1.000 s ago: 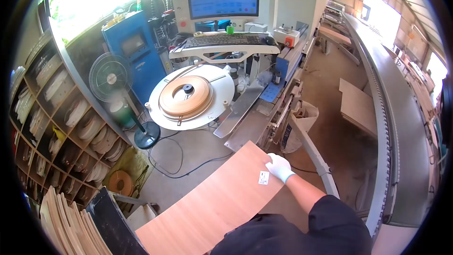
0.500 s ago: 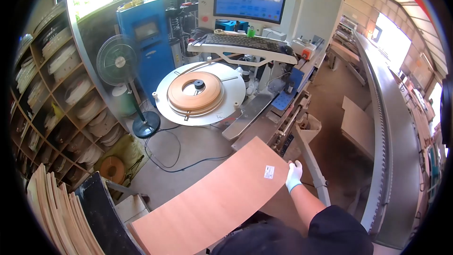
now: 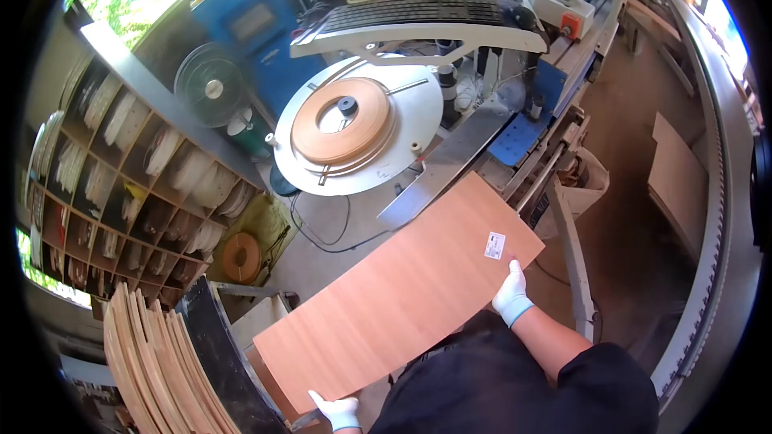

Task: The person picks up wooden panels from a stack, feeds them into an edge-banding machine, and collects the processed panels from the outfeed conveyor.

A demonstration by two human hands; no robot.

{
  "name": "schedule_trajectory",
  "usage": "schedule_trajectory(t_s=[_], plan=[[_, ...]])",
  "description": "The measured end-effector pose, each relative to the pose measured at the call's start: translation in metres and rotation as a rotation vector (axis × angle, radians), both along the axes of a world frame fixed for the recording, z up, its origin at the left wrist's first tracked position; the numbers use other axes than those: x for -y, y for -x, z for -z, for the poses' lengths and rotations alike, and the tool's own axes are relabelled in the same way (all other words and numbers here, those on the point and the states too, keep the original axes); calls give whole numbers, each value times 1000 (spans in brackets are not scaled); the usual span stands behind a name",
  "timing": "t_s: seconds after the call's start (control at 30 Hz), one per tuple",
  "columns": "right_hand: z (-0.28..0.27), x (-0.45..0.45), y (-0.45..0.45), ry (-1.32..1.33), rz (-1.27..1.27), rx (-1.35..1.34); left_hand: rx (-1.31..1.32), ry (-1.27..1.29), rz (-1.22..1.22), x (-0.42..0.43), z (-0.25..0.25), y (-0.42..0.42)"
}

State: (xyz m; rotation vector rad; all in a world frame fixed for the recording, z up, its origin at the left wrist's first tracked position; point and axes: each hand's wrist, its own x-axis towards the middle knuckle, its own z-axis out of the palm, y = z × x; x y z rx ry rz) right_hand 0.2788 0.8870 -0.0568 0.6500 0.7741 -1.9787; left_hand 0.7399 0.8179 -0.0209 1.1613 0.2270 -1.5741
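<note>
A long wood-grain panel (image 3: 386, 289) with a white printed label (image 3: 494, 245) lies slantwise in front of my body. My right hand (image 3: 511, 293), in a white glove with a light blue cuff, grips its near edge close to the label, thumb on top and the other fingers hidden beneath. At the panel's lower left corner, my left hand (image 3: 336, 411) in a matching glove holds the near edge with its thumb over the top face. The panel's far right end lies by the machine's metal side table (image 3: 450, 173).
A white reel disc (image 3: 410, 145) carries a coil of edge banding (image 3: 334, 124). Above it stands a keyboard (image 3: 418, 12). Upright boards (image 3: 153, 354) are stacked at lower left, below a shelf of coils (image 3: 121, 185). A conveyor (image 3: 724, 217) runs along the right.
My left hand has come into view at the panel's lower left corner. My right hand has moved along the near edge, below the label. My view has tilted down.
</note>
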Motion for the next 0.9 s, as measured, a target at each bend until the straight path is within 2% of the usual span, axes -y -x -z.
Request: schedule_trajectory(t_s=[0.1,0.2,0.27,0.3,0.37,0.43,0.5,0.57,0.67,0.7,0.77,0.8,0.83,0.9], plan=[[-1,2,27,-45,-31,35,79,-2,-31,-23,22,9],[11,6,59,-178,-70,59,21,-22,-116,-56,2,47],[22,-5,86,0,-76,13,-36,-2,-93,-62,-2,73],[2,-4,104,-6,-103,40,-100,30,-43,-64,-8,91],[-12,-5,140,-4,-147,-21,-128,-3,-98,-60,-24,136],[7,-10,178,27,-140,-57,-172,-10,-124,-56,-30,172],[-35,-2,199,-59,-198,-114,-307,-13,39,-63,-41,193],[-23,-6,221,-84,-161,-98,-283,-26,92,-74,-23,188],[-15,-12,254,-92,-164,-145,-277,-228,604,-84,6,166],[-12,-15,265,-90,-164,-145,-277,-226,603,-89,14,163],[-8,-16,288,-29,-175,-123,83,-227,991,-75,-13,188],[-9,-16,296,39,-179,-134,111,-221,1057,-68,-27,198],[-8,-16,304,47,-170,-139,112,-211,1066,-68,-19,195],[-3,-15,320,-47,-63,-242,332,-116,1459,-66,5,190]])
